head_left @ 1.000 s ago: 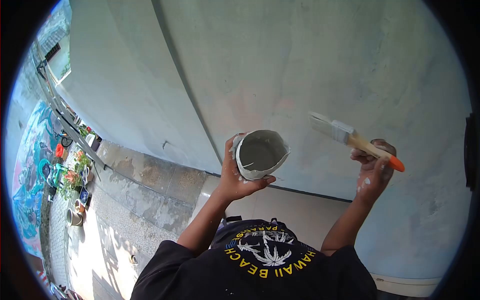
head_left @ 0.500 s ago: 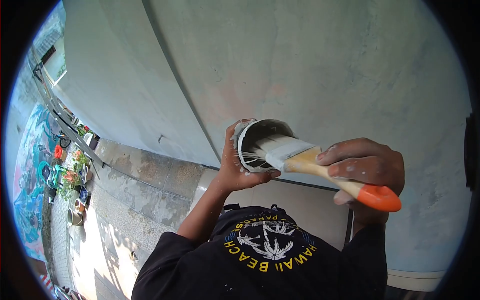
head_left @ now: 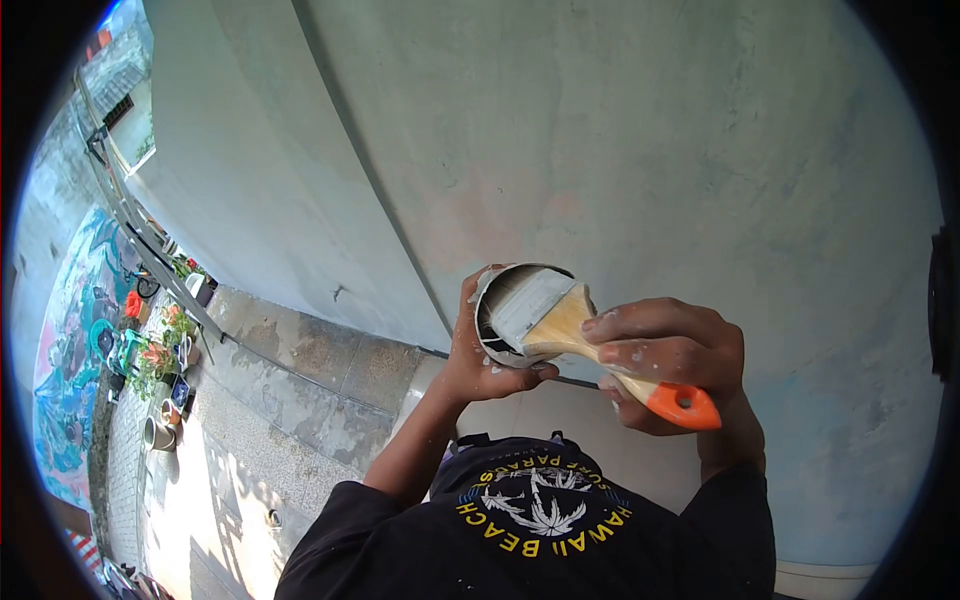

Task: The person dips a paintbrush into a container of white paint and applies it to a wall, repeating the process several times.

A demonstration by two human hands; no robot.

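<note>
My left hand [head_left: 478,355] is wrapped round a paint-smeared cup [head_left: 486,318], its open mouth facing up toward me. A wide paintbrush [head_left: 565,326] with a pale wooden handle and an orange end is pinched in my right hand [head_left: 670,355]. The brush's bristles and metal band sit inside the mouth of the cup, and the bristle tips are hidden in it. White paint spots mark the fingers of both hands.
A pale grey-green wall [head_left: 620,130] with faint pink patches rises in front, with a vertical edge left of centre. At the left are a paved walkway [head_left: 270,420], potted plants [head_left: 160,350], pipes and a colourful mural [head_left: 70,340].
My right hand has moved left and pushed the brush deeper into the cup, turning its flat side more toward the camera. The cup sits slightly lower in view.
</note>
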